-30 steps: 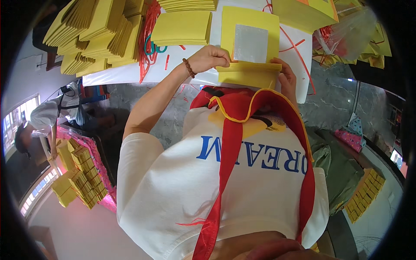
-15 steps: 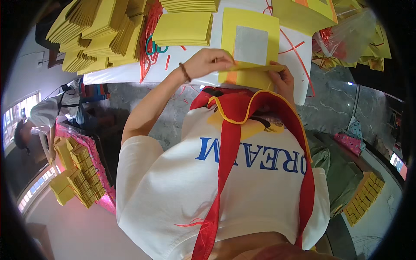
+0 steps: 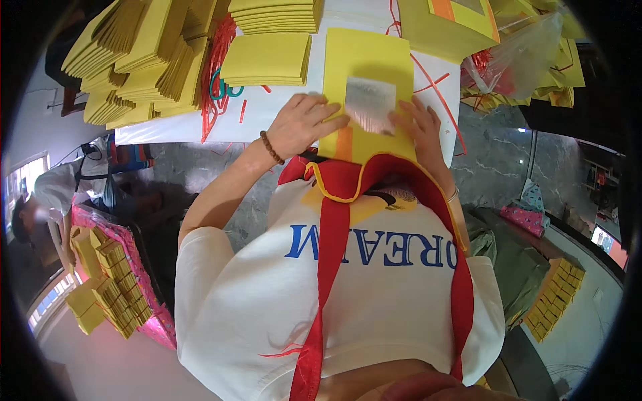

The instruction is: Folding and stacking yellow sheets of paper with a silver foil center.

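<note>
Flat yellow paper sheet [image 3: 364,53], maybe several layered (count not readable from above), lies on the white-covered table [image 3: 231,127] right in front of the person, near end running up to the red apron with yellow trim [image 3: 338,179]. Shiny silver square patch [image 3: 370,100] sits mid-sheet; orange strip [image 3: 344,144] shows at lower left.

Left hand [image 3: 303,123]: not clenched, fingers stretched over the sheet's left side, tips near the patch. Right hand [image 3: 422,130]: fingers spread at the sheet's right side, slightly blurred, no grasp visible; firm contact, cannot tell.

Handling, judged: light, soft, bends easily, probably takes a crease well; layers likely slide on each other. Patch looks slick and easy to scuff or wrinkle. Best hold is by both long side edges, fingers flat, off the silver.

Left of the sheet: folded yellow paper stack [image 3: 265,60], another folded stack [image 3: 277,15] beyond it, teal-handled scissors [image 3: 215,83] beside a bundle of red plastic strips [image 3: 212,110], then big fanned yellow piles [image 3: 150,50]. Right: large yellow paper block [image 3: 435,33], loose red strip [image 3: 441,107], clear plastic bag [image 3: 528,60].

Farther out, left: co-worker [image 3: 50,187] at yellow bundles [image 3: 120,274] on pink cloth. Right: more small yellow bundles [image 3: 555,301].
</note>
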`<move>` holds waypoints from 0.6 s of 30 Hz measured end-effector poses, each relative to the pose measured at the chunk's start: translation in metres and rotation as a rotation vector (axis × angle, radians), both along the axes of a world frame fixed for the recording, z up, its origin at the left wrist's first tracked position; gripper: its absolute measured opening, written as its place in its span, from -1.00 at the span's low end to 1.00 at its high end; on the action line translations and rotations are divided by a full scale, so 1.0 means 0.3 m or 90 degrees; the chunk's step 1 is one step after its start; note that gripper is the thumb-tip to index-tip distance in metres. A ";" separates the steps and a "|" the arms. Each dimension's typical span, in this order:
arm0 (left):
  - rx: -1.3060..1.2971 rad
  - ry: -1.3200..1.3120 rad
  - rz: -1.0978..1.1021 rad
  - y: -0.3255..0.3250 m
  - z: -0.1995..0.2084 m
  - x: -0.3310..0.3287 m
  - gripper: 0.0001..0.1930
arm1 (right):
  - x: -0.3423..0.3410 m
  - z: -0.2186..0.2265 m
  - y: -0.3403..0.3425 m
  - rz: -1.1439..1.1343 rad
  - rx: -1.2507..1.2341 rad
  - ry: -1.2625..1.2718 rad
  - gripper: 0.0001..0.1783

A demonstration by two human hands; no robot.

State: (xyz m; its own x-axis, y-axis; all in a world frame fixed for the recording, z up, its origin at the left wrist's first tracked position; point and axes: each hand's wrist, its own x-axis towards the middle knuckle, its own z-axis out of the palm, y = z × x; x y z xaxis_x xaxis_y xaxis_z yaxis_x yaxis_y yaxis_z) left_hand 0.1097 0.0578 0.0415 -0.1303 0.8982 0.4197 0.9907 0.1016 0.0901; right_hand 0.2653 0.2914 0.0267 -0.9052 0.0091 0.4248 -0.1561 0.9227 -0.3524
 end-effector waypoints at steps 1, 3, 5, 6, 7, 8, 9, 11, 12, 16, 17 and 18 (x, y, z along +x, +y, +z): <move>-0.008 -0.048 -0.030 -0.012 -0.009 0.007 -0.65 | 0.009 -0.002 0.010 -0.001 0.001 -0.001 -0.64; -0.005 -0.153 -0.068 -0.022 -0.036 0.010 -0.67 | 0.031 -0.012 0.031 0.125 -0.164 -0.147 -0.68; -0.003 -0.258 -0.023 -0.029 -0.080 0.012 -0.71 | 0.020 -0.027 0.040 0.109 -0.199 -0.150 -0.71; -0.001 -0.363 0.024 -0.023 -0.073 0.011 -0.75 | 0.013 -0.033 0.042 0.093 -0.235 -0.153 -0.73; 0.044 -0.419 0.105 0.004 -0.070 0.016 -0.83 | 0.006 -0.038 0.035 0.091 -0.236 -0.152 -0.73; 0.042 -0.418 0.103 0.028 -0.062 0.011 -0.83 | -0.006 -0.042 0.017 -0.027 -0.426 -0.232 -0.69; 0.007 -0.539 0.191 0.049 -0.052 0.001 -0.81 | -0.017 -0.042 0.004 -0.146 -0.614 -0.309 -0.65; 0.060 -0.689 0.251 0.078 -0.114 -0.033 -0.68 | -0.050 -0.072 0.010 -0.161 -0.615 -0.245 -0.59; 0.059 -0.689 0.251 0.086 -0.141 -0.046 -0.68 | -0.068 -0.073 0.008 -0.174 -0.613 -0.184 -0.52; 0.012 -0.795 0.305 0.107 -0.173 -0.075 -0.60 | -0.072 -0.048 -0.012 -0.237 -0.644 -0.171 -0.40; -0.018 -0.791 0.318 0.114 -0.162 -0.080 -0.58 | -0.070 -0.069 -0.012 -0.231 -0.559 -0.126 -0.39; -0.019 -0.791 0.317 0.119 -0.152 -0.082 -0.58 | -0.075 -0.070 -0.018 -0.222 -0.474 -0.083 -0.39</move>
State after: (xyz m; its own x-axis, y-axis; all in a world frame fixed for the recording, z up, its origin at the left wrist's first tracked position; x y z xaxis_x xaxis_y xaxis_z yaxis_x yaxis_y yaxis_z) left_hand 0.0852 0.0934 -0.0041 -0.7226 0.6503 -0.2344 0.1106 0.4434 0.8895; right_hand 0.2426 0.2861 0.0058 -0.8395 0.5361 0.0888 0.1799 0.4285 -0.8855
